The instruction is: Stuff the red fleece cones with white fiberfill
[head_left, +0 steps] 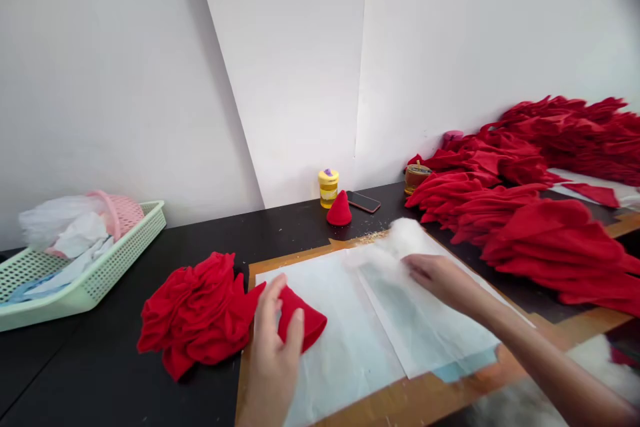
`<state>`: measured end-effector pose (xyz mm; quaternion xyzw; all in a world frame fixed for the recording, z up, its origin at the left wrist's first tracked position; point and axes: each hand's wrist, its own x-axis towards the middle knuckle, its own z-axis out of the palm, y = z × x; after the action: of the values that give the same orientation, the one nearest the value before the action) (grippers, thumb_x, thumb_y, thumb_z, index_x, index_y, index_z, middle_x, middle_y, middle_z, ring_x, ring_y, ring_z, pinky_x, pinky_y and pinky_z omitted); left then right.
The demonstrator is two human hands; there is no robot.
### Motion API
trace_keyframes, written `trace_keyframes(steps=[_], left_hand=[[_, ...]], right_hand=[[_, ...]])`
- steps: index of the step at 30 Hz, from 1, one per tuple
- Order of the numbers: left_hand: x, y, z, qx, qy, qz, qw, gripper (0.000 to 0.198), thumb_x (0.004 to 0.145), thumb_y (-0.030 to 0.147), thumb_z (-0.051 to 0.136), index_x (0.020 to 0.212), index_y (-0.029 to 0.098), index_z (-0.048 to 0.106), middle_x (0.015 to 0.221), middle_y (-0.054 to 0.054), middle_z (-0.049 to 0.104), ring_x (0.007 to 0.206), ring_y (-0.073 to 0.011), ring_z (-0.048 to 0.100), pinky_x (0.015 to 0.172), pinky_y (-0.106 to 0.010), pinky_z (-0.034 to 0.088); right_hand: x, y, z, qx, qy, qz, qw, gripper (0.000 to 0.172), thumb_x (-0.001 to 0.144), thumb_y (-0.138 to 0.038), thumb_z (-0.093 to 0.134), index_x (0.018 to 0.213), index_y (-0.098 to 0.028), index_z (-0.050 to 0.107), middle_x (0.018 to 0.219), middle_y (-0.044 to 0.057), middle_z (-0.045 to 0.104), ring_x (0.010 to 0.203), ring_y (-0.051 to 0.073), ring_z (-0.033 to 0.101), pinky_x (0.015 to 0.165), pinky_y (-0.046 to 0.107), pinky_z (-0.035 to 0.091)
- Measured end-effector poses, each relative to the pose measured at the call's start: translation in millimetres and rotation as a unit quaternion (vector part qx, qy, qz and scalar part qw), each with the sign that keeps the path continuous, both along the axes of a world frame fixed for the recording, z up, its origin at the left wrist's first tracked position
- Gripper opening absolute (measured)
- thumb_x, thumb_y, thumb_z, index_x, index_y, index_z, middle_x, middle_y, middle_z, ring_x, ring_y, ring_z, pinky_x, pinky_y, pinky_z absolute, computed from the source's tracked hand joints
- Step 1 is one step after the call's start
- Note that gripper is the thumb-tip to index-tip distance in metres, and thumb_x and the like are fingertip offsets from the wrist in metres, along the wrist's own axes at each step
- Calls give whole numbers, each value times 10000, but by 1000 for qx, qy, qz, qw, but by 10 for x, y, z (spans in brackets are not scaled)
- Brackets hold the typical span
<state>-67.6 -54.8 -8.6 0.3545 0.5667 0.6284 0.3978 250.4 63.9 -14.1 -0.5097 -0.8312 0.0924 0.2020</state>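
My left hand (280, 340) is at the left side of the white paper (345, 347), its fingers apart beside a red felt cone (306, 321) that lies on its side. The palm side is partly hidden. A pile of red felt pieces (195, 313) rests just left of that hand. Over the right part of the paper, my right hand (425, 273) has its fingers pinched on white fluffy stuffing (395, 250). Behind the paper a second red cone (339, 209) stands upright on the black table.
A yellow-lidded jar (328, 189) and a phone (364, 201) sit near the wall. At the left is a green basket (115, 260) with bags. Red felt stacks (550, 240) cover the right side. More stuffing (525, 400) is at the lower right.
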Motion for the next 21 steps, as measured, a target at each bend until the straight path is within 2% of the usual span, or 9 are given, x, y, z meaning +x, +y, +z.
trace_keyframes(steps=[3, 7, 8, 10, 12, 14, 16, 18, 21], left_hand=[[424, 118, 103, 50, 23, -163, 985, 536, 767, 215, 789, 1283, 235, 647, 1506, -156, 486, 1415, -390, 423, 1138, -503, 385], [860, 622, 156, 74, 53, -265, 960, 1079, 599, 174, 894, 1536, 204, 358, 1678, -207, 134, 1529, -442, 148, 1178, -580, 294], [921, 739, 144, 61, 58, -295, 952, 1173, 583, 191, 909, 1571, 195, 276, 1682, -226, 87, 1528, -450, 143, 1166, -587, 308], [1014, 900, 95, 34, 57, -372, 926, 1270, 579, 236, 924, 1602, 200, 173, 1671, -255, 109, 1491, -453, 253, 1122, -581, 367], [1104, 965, 17, 37, 45, -419, 906, 1251, 570, 228, 929, 1595, 212, 213, 1628, -249, 269, 1419, -420, 396, 1119, -554, 376], [1206, 980, -82, 53, 11, -376, 925, 1072, 531, 125, 911, 1491, 202, 440, 1493, -203, 504, 1323, -376, 510, 1133, -511, 363], [1287, 990, -190, 52, -35, -284, 957, 727, 546, 45, 836, 1236, 188, 656, 1227, -138, 693, 1172, -337, 610, 1094, -473, 402], [1294, 1016, -281, 30, -70, -211, 975, 469, 605, 42, 759, 1045, 196, 702, 1022, -89, 738, 1023, -303, 661, 1001, -446, 467], [1123, 1056, -323, 13, -98, -148, 984, 380, 669, 71, 699, 1024, 204, 678, 943, -68, 738, 996, -286, 672, 932, -411, 498]], right_hand=[[82, 7, 240, -24, 66, 6, 998, 298, 937, -320, 449, 965, -204, 722, 850, 58, 760, 758, 228, 692, 702, 318, 539], [146, -98, 399, -56, 106, 79, 990, 251, 925, -333, 497, 944, -217, 718, 949, 80, 745, 798, 224, 667, 742, 333, 523], [152, -115, 398, -64, 108, 104, 987, 240, 927, -322, 500, 947, -223, 717, 964, 80, 739, 829, 226, 668, 772, 337, 521], [138, -115, 351, -88, 121, 145, 978, 213, 929, -300, 507, 949, -229, 707, 972, 65, 733, 898, 224, 670, 834, 336, 512], [72, -62, 260, -107, 153, 141, 972, 183, 917, -301, 513, 944, -216, 672, 918, 47, 721, 861, 209, 667, 805, 317, 512], [-34, 27, 152, -108, 184, 103, 972, 203, 926, -339, 480, 966, -194, 616, 849, 41, 690, 756, 187, 645, 697, 292, 505], [-140, 112, 57, -94, 199, 71, 973, 271, 965, -390, 416, 1036, -178, 569, 849, 52, 669, 730, 180, 634, 650, 281, 495], [-205, 154, -8, -88, 192, 71, 975, 331, 978, -431, 431, 1152, -172, 542, 954, 78, 687, 807, 188, 653, 695, 287, 512], [-204, 134, -93, -89, 133, 98, 982, 476, 826, -379, 688, 1259, -221, 566, 1088, 74, 718, 900, 226, 685, 781, 321, 531]])
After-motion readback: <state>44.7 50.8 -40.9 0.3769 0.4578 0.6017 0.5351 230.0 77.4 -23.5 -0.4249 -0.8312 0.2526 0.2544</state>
